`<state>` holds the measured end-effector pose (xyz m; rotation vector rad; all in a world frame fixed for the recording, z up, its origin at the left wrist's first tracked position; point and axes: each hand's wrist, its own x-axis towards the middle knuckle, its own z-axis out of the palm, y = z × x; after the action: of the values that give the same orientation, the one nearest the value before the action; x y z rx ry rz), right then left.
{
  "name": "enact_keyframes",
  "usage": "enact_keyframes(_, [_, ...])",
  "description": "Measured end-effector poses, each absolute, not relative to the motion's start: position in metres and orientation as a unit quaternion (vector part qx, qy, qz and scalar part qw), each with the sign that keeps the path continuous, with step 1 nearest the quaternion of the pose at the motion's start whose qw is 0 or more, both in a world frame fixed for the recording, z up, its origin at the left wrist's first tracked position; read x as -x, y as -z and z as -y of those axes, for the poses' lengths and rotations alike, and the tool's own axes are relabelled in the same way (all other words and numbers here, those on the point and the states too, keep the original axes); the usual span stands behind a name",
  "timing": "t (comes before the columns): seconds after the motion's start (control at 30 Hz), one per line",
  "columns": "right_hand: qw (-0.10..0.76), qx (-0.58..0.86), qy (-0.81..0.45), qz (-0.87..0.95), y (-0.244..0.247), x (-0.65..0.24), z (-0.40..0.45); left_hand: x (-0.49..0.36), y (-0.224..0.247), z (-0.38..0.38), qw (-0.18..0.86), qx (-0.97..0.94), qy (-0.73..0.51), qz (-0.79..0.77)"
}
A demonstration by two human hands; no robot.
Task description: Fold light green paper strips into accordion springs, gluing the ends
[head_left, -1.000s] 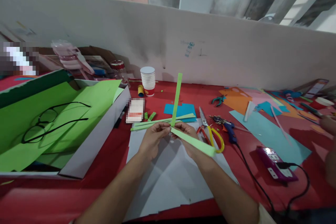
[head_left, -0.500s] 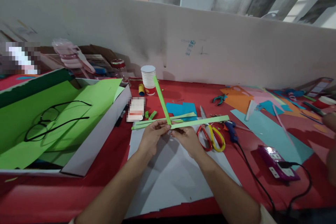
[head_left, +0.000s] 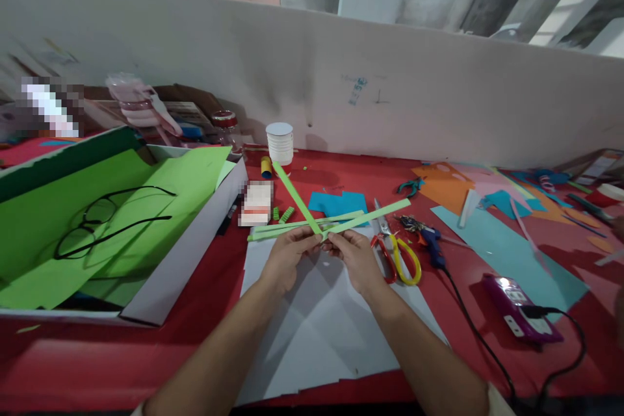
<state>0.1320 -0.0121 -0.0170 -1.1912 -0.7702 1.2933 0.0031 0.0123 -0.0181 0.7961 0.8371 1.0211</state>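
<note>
My left hand [head_left: 288,252] and my right hand [head_left: 351,257] meet over the white paper [head_left: 316,338], both closed on green paper strips. One bright green strip [head_left: 295,196] slants up and left from my fingertips, its top in front of a white cup [head_left: 279,143]. A paler strip [head_left: 370,217] reaches up and right from the pinch. The strips cross or join at my fingertips; the exact joint is too small to tell. More pale green strips [head_left: 287,227] lie behind my hands.
Scissors [head_left: 396,253] and a blue glue gun [head_left: 431,246] with a cord lie to the right, near a purple power box [head_left: 521,312]. On the left stands a box [head_left: 170,273] with green sheets and glasses [head_left: 92,227]. Teal pliers [head_left: 410,187] lie farther back.
The left strip now leans farther left and its top is lower. The right strip has tilted upward at its far end. My hands still pinch the strips, and the view has shifted slightly.
</note>
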Motion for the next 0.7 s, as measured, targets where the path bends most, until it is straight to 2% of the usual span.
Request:
enact_keyframes(0.27, [0.571,0.521,-0.5,0.39,0.0211,-0.1321,0.0126,-0.0027,0.0155,-0.0106,0.682,-0.402,-0.459,-0.403])
enact_keyframes(0.7, [0.571,0.523,-0.499,0.388,0.0198,-0.1327,0.0136,-0.0027,0.0147,-0.0114,0.717,-0.341,-0.46,-0.398])
